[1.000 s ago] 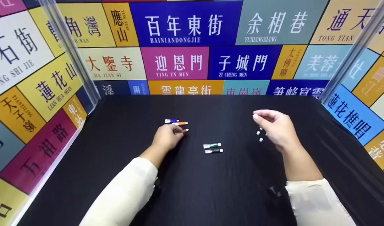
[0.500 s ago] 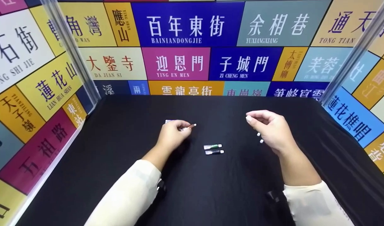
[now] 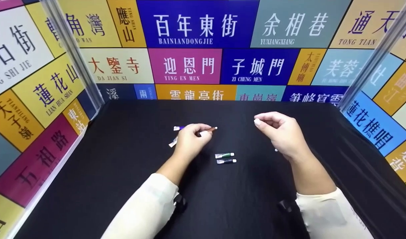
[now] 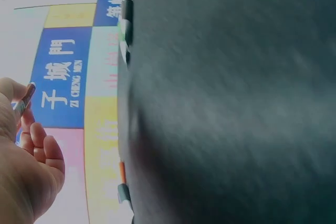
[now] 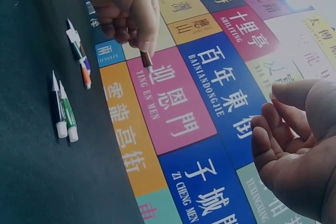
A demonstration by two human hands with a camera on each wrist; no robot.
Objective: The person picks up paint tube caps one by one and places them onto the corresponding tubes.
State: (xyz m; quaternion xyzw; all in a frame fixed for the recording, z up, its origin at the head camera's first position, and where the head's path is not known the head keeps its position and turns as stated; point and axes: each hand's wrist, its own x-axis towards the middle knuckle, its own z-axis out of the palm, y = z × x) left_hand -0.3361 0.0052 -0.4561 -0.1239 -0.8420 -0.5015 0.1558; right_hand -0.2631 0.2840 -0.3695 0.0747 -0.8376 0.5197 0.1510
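Note:
My left hand pinches a small brown paint tube above the black cloth, its narrow white tip pointing right. Facing it, my right hand is raised with thumb and forefinger together on a tiny white cap, mostly hidden by the fingertips. Between the hands, a green paint tube and a black paint tube lie side by side, white caps to the right. A purple paint tube lies behind my left hand, which partly covers it. An orange paint tube shows beside it in the right wrist view.
Another small white cap lies on the cloth by my right wrist. Black cloth covers the table. Panels with coloured street-name signs stand at the back and both sides, with clear corner posts.
My left hand has lifted the brown tube from beside the other tubes and moved right and slightly back. My right hand has drifted left, so the hands are closer together.

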